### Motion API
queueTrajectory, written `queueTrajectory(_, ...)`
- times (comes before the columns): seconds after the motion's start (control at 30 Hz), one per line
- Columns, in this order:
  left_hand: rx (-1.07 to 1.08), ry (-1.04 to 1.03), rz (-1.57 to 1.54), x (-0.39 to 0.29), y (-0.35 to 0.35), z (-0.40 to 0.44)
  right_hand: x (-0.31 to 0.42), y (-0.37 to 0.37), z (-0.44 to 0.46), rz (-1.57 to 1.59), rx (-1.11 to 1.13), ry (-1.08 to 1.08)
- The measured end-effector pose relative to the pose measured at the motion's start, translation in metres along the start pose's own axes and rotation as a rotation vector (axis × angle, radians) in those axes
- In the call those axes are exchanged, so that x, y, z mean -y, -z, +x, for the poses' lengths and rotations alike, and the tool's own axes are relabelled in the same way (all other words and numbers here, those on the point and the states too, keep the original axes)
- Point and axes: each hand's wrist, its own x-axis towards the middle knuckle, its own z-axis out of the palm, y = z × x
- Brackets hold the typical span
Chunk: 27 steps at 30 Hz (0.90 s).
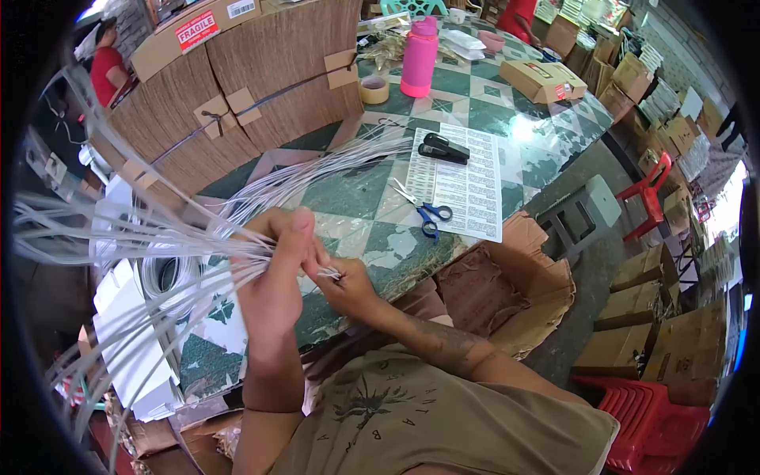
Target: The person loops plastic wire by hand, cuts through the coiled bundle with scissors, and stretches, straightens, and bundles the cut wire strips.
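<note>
My left hand (283,252) is closed around a bundle of thin white wires (174,237), whose long loose lengths fan out to the left. At the short end of that bundle, my right hand (348,285) is closed on the tips, close beside the left hand. Both hands are above the near edge of the table. A second bundle of white wires (317,168) lies across the tabletop behind them. Blue-handled scissors (426,212) and a black stapler (443,148) rest on a printed sheet (475,186) to the right.
Strapped cardboard stacks (277,71) stand along the table's (364,229) back left. A pink bottle (419,59), a tape roll (374,89) and a flat carton (542,81) sit farther back. An open cardboard box (546,301) is below the right edge. Two people in red are in the background.
</note>
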Motion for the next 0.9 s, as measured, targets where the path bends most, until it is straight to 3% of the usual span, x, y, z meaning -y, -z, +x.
queueTrajectory(0.13,-0.205,0.015,-0.049,0.003,-0.005,-0.007,-0.007,-0.006,0.002,-0.015,-0.002,0.056)
queueTrajectory(0.3,-0.255,0.159,-0.108,0.018,0.018,-0.002,-0.019,-0.024,0.001,-0.021,0.02,-0.09)
queueTrajectory(0.47,-0.271,-0.007,-0.053,0.012,0.022,-0.008,-0.016,-0.029,0.007,-0.054,0.054,-0.039)
queueTrajectory(0.67,-0.173,0.073,-0.135,0.022,0.039,-0.02,-0.02,-0.042,0.007,-0.07,0.012,0.057)
queueTrajectory(0.8,-0.317,0.154,-0.095,0.023,0.039,-0.02,-0.03,-0.043,0.004,-0.154,0.115,-0.088)
queueTrajectory(0.9,-0.401,0.082,0.005,0.025,0.026,-0.015,-0.016,-0.047,0.012,-0.105,0.082,-0.029)
